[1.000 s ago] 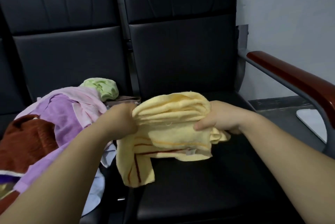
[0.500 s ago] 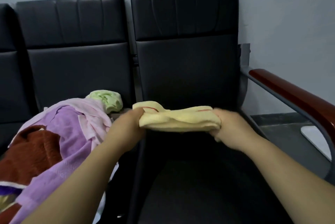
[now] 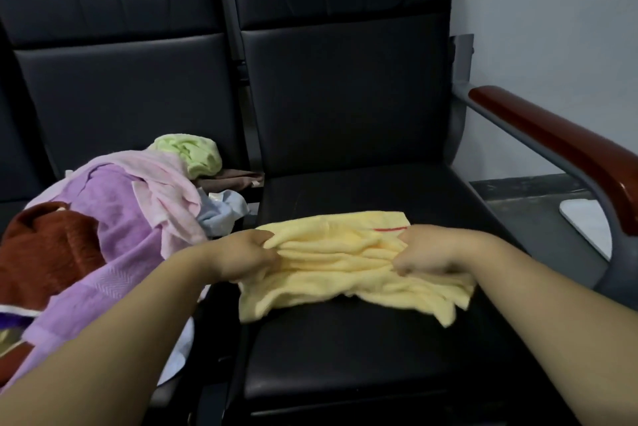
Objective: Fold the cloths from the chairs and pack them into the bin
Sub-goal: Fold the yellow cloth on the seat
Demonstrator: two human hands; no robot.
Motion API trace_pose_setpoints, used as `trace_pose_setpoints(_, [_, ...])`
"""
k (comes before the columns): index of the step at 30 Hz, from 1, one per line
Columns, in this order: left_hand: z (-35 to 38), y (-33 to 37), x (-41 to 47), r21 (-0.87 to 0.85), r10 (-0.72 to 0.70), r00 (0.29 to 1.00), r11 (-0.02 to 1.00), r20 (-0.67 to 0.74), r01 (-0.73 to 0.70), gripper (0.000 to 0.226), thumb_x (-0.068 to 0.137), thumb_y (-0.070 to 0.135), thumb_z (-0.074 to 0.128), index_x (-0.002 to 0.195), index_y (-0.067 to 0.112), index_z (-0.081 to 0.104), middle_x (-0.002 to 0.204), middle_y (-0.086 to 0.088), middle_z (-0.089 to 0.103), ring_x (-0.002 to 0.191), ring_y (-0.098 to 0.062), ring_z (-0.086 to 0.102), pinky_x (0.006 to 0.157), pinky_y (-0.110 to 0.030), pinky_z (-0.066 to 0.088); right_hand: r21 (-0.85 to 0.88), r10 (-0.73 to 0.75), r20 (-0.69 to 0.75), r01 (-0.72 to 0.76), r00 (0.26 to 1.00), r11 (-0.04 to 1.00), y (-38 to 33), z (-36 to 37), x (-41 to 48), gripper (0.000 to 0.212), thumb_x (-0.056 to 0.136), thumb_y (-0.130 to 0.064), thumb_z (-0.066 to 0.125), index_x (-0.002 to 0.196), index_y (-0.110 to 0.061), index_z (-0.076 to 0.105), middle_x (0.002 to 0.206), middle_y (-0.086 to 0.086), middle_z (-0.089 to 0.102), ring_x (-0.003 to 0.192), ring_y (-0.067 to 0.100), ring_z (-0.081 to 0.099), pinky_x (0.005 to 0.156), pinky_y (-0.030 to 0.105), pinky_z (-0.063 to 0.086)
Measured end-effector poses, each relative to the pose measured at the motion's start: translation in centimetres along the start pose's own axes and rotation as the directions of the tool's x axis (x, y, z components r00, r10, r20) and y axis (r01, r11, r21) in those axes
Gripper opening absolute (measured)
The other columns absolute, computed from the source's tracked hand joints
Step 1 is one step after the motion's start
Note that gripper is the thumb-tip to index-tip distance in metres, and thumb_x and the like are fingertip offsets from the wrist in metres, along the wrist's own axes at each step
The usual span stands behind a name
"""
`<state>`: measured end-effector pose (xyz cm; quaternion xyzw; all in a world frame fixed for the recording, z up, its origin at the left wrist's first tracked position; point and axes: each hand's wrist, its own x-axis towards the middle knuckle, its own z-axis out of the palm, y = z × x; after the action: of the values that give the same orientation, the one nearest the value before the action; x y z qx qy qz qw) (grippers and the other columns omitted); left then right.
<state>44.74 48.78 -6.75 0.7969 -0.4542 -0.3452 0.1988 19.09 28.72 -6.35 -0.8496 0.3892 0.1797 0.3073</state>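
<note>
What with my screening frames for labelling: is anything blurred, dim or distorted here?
Head view: dim, flat light; a small glare spot on the wooden armrest; the yellow cloth looks motion-smeared at its near edge; the chair backs bow, wide-angle distortion.

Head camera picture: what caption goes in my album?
Left hand and right hand grip a yellow cloth on the black chair seat.

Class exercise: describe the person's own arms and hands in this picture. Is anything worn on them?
The left hand and right hand wear no gloves, and no ring shows. The left forearm and right forearm are uncovered: no sleeve, watch or bracelet in view.
</note>
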Motion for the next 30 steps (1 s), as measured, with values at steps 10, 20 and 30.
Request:
trace_pose_setpoints(10, [-0.5,-1.2,-1.2,-0.054,-0.2,0.961,0.975,0.19,0.214,0.027,0.09,0.034,0.076,0.087,0.013,0.058,0.067,0.004,0.057,0.058,-0.01,0.054,0.057,-0.023,0.048,0.23,0.059,-0.035,-0.049,0.998,0.972,0.5,-0.6,-0.1,0.031,0.086,-0.053,0.078,0.103,-0.027,0.076,0.109,-0.004,0.074,0.103,0.017,0.069,0.091,0.038,0.055])
trace_pose_setpoints(20, [-1.5,-1.1,0.1,0.163,-0.079,0.986,0.981,-0.145,0.103,0.026,0.085,0.023,0.073,0.072,0.018,0.052,0.066,0.006,0.047,0.061,-0.01,0.043,0.053,-0.02,0.035,0.306,0.108,-0.368,0.01,0.924,0.952,0.4,0.0,2.2,0.011,0.091,-0.015,0.07,0.09,-0.025,0.074,0.096,-0.001,0.072,0.089,0.018,0.069,0.079,0.037,0.062])
trace_pose_setpoints(30, [-1.3,-2.1,1.9,0.201,-0.091,0.99,0.973,-0.111,0.112,0.018,0.083,0.03,0.074,0.088,0.018,0.061,0.081,0.006,0.059,0.07,-0.01,0.052,0.06,-0.021,0.041,0.201,0.017,-0.28,0.041,0.96,0.979,0.5,-0.5,3.6,0.039,0.078,-0.023,0.081,0.109,-0.037,0.062,0.107,-0.008,0.063,0.092,0.013,0.066,0.073,0.03,0.057])
